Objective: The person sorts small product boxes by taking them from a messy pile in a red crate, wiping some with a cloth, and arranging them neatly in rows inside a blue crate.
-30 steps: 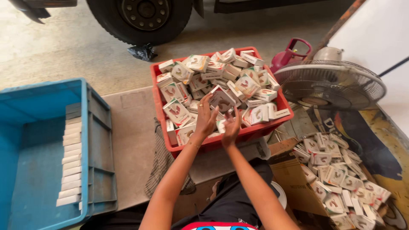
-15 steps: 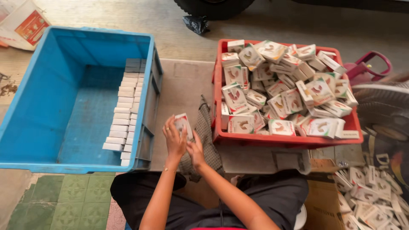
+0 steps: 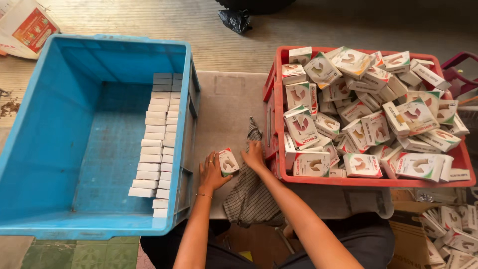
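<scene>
- One small white carton (image 3: 228, 161) sits between both hands over the pale board (image 3: 224, 107), between the two crates.
- Left hand (image 3: 211, 173) grasps the carton's left side, fingers curled around it.
- Right hand (image 3: 254, 156) pinches the carton's right edge, resting on a checked cloth (image 3: 249, 199).
- Blue crate (image 3: 45, 149) at left holds neat rows of white cartons (image 3: 158, 144) along its right wall.
- Red crate (image 3: 368, 180) at right is heaped with loose cartons (image 3: 368, 99).
</scene>
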